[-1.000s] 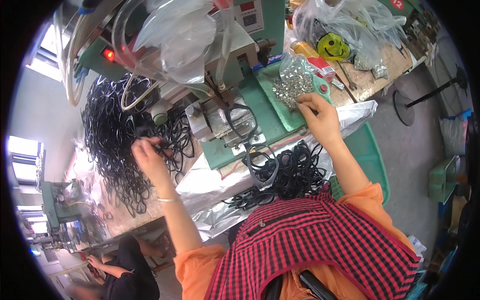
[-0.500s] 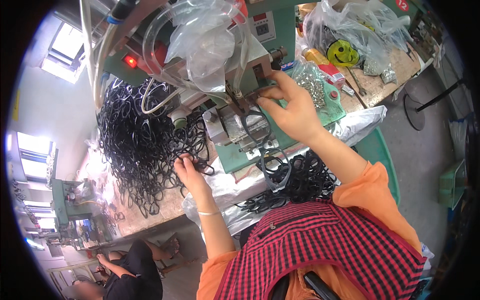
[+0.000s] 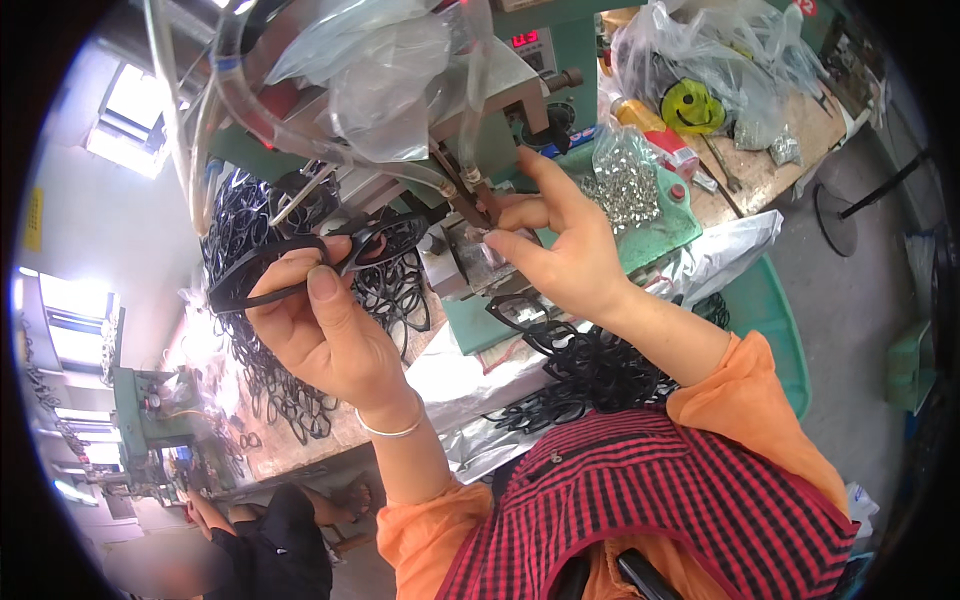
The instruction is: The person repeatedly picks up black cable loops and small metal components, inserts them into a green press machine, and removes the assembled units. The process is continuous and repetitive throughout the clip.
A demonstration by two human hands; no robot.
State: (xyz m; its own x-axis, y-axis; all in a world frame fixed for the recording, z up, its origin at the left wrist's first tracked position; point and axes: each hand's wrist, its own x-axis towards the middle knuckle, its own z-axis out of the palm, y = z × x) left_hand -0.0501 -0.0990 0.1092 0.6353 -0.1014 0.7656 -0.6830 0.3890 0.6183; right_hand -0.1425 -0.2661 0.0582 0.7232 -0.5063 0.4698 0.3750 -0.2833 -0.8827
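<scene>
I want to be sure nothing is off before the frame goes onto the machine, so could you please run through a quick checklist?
1. Black eyeglass frame gripped by left hand: ok, fingers wrap its front.
2. Right hand at the machine fixture: ok, fingertips are on it.
3. Small part between the right fingertips: cannot tell, too small to see.
4. Clear hoses away from the fixture: not ok, they run down right next to it.
5. Bag of metal parts within reach: ok, lies just behind the right hand.

The left hand (image 3: 320, 330) has lifted a black frame (image 3: 300, 262) off the pile; the right hand (image 3: 560, 250) stays at the machine.
</scene>
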